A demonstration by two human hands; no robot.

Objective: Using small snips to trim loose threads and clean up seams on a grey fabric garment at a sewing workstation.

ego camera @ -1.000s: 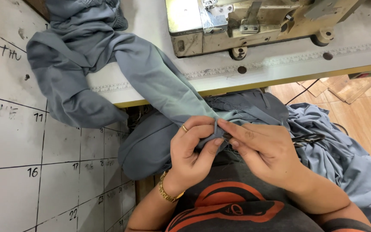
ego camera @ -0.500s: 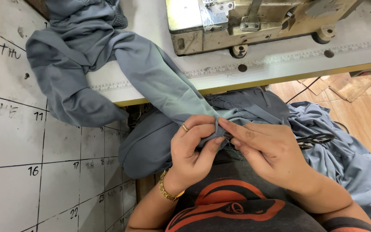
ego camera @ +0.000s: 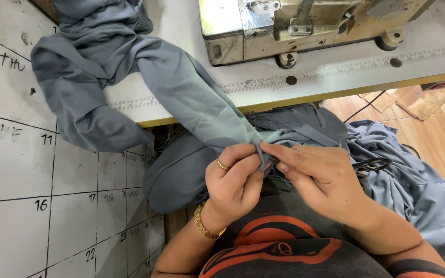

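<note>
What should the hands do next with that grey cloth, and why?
Probably draw the pinched edge of the grey cloth up toward the sewing machine. The left hand and right hand both pinch one bunched spot in the lap, below the table edge, away from the machine.

Left hand [ego camera: 233,183] and right hand [ego camera: 320,177] meet fingertip to fingertip, each grip pinched closed.

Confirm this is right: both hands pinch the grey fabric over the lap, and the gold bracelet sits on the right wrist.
Not quite. The head view shows the gold bracelet on the left wrist, not the right. The rest holds: left hand and right hand both pinch the grey fabric over the lap.
</note>
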